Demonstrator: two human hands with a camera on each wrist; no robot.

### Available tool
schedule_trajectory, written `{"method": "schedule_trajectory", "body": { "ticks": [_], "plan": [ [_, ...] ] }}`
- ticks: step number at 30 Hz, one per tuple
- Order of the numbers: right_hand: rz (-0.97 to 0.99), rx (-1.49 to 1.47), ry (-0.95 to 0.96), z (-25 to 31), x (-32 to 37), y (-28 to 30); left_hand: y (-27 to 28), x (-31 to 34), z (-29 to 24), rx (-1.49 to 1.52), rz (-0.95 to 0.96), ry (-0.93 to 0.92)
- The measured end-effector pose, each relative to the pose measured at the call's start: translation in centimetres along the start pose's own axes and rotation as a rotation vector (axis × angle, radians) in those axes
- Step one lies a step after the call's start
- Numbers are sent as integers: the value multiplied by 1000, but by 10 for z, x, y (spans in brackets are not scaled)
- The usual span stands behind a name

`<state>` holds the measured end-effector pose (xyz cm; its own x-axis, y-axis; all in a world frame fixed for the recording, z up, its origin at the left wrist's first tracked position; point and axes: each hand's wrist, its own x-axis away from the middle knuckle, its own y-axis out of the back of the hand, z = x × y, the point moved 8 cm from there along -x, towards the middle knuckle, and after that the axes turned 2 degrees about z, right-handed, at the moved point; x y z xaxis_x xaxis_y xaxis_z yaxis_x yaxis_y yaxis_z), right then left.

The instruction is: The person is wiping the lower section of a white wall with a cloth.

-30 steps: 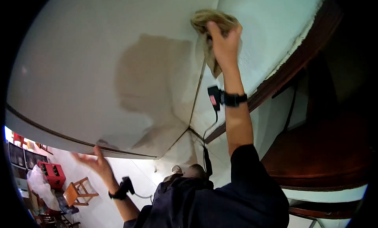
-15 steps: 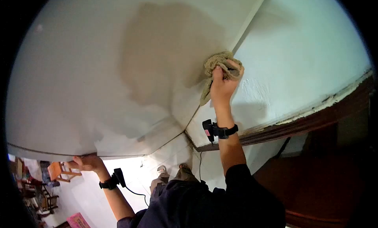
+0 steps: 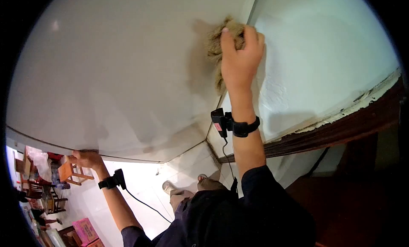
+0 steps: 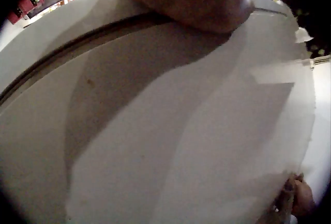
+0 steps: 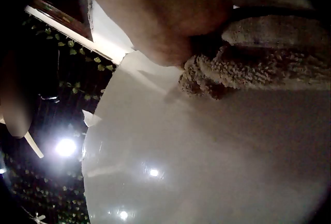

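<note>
R grip w/ cloth (tan, bunched) by white panel; L grip at its edge; wooden stool in bkgd.

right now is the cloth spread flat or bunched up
Bunched up: the cloth is crumpled in the right hand, with thick folds showing.

One cloth; two wrist cameras (one per arm); apparently one stool

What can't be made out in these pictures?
Head view: whatever lies behind the tan towel, covered by it and the right hand.
Head view: any lettering on the pink box, too small and blurred.
Left wrist view: part of the left hand, cut off by the top edge.
</note>
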<state>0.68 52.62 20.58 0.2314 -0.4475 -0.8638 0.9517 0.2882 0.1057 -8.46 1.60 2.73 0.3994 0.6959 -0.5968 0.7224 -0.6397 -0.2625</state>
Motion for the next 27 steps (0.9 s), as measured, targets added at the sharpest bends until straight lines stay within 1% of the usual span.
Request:
{"method": "schedule_trajectory", "body": {
  "ticks": [1, 2, 3, 4, 5, 6, 8, 9, 10, 11, 12, 14, 15, 16, 17, 18, 20, 21, 22, 23, 24, 25, 26, 27],
  "plan": [
    [-1, -7, 3, 4, 6, 1, -3, -3, 0, 59, 52, 1],
    [62, -47, 13, 7, 17, -5, -2, -5, 2, 61, 40, -2],
    [125, -92, 23, 10, 26, -12, -1, -7, 4, -11, 42, -36],
    [120, -107, 27, 9, 33, -13, -1, -11, 5, -84, 46, -74],
    [184, -117, 62, 10, 41, -18, -2, -8, -2, -251, 65, -224],
    [251, -126, 93, 12, 47, -22, 0, -7, -4, -258, 60, -231],
    [223, -115, 128, 4, 40, -24, -7, -5, 2, -112, 169, -153],
    [169, -49, 123, -2, 33, -18, -5, 0, 22, -93, 263, -24],
    [112, 15, 116, -7, 25, -14, -5, 7, 3, -91, 256, -24],
    [64, 15, 78, -15, 9, -15, -13, 20, -9, -114, 318, 42],
    [75, 12, 84, -16, -1, -17, -21, 28, -19, -136, 383, 96],
    [88, -53, -104, -29, -12, -20, -19, 24, -32, -101, 355, 48],
    [63, -19, -171, -22, 8, -5, 3, 9, -65, -203, 341, -140],
    [37, -27, -156, -18, 19, 17, 18, 18, -98, -290, 304, -283],
    [37, -33, -92, -11, 28, 12, 18, 17, -114, -289, 287, -342],
    [40, -39, -32, -5, 34, 5, 11, 15, -121, -286, 286, -338],
    [88, -57, -18, -2, 33, -3, -11, 19, -153, -297, 324, -586],
    [136, -47, -6, -6, 26, -8, -29, 23, -166, -204, 380, -558],
    [178, -37, 10, -10, 18, -10, -47, 31, -188, -269, 394, -684],
    [156, 39, -3, -9, 6, -4, -60, 39, -202, -258, 418, -758],
    [160, 47, 1, -8, 7, -4, -71, 47, -212, -246, 442, -834],
    [111, 104, -38, -10, 9, -3, -80, 52, -215, -240, 436, -828],
    [56, 158, -75, -12, 11, -4, -93, 63, -220, -265, 484, -931],
    [57, 118, -52, -9, 25, -14, -106, 75, -223, -292, 533, -1035]
  ]
}}
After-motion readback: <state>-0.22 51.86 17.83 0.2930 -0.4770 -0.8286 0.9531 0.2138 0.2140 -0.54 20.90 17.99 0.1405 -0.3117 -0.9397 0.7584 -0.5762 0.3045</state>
